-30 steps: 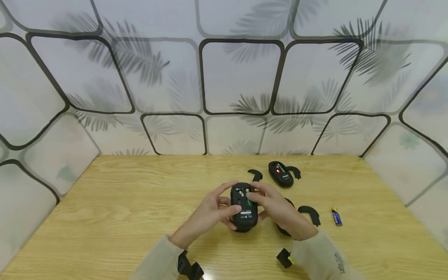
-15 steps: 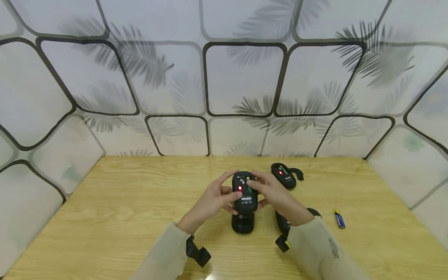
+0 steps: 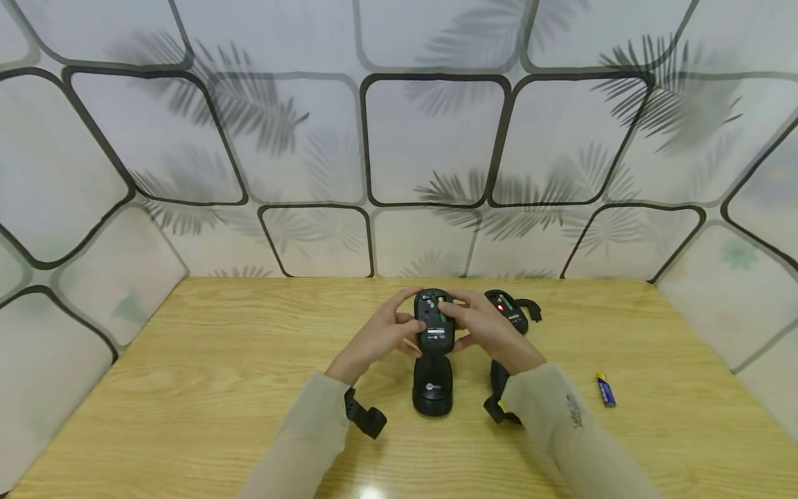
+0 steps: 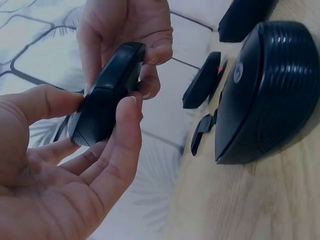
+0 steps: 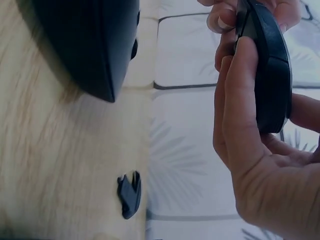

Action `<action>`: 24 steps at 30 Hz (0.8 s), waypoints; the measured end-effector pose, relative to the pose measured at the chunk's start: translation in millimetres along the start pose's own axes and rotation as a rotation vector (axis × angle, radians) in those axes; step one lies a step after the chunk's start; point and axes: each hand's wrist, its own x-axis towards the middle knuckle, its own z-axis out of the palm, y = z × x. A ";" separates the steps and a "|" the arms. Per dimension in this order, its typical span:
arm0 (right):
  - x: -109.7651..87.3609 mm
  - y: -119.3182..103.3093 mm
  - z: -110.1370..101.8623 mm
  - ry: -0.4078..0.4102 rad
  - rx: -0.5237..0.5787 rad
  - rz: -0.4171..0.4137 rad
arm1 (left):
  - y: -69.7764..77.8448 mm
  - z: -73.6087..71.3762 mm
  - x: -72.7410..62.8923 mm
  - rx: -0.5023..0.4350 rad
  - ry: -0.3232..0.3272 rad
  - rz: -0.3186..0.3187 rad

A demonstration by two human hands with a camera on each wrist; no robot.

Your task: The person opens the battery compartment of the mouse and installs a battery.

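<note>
Both hands hold one black computer mouse above the table, its underside facing up with the battery slot uncovered. My left hand grips its left side, thumb on the underside. Along the right side, my right hand holds the mouse, with the thumb at a battery in the slot. In the left wrist view the held mouse shows edge-on between the fingers of both hands. Just nearer the body, a second mouse sits right side up on the table.
An upturned mouse with a red light lies at the back right, beside a curved black cover. Another black mouse is mostly hidden under the right forearm. A blue-and-yellow battery lies farther right. Behind the wooden table hangs patterned cloth.
Both hands have carried the held mouse away from the body, uncovering the mouse on the table. A red light on its underside, lit half a second ago, no longer shows.
</note>
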 end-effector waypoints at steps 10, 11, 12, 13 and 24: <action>15.0 5.7 -5.5 0.043 0.052 0.040 | -4.5 -0.8 16.4 0.028 0.058 -0.059; 15.9 6.4 -5.6 0.045 0.062 0.037 | -5.1 -1.3 17.4 0.026 0.066 -0.062; 16.9 6.9 -5.8 0.045 0.071 0.031 | -5.6 -1.6 18.2 0.023 0.076 -0.066; 18.1 7.4 -6.1 0.049 0.083 0.032 | -6.2 -1.9 19.4 0.019 0.090 -0.070; 32.3 6.3 -5.7 0.109 0.122 0.031 | -9.6 -3.8 30.2 0.021 0.236 -0.087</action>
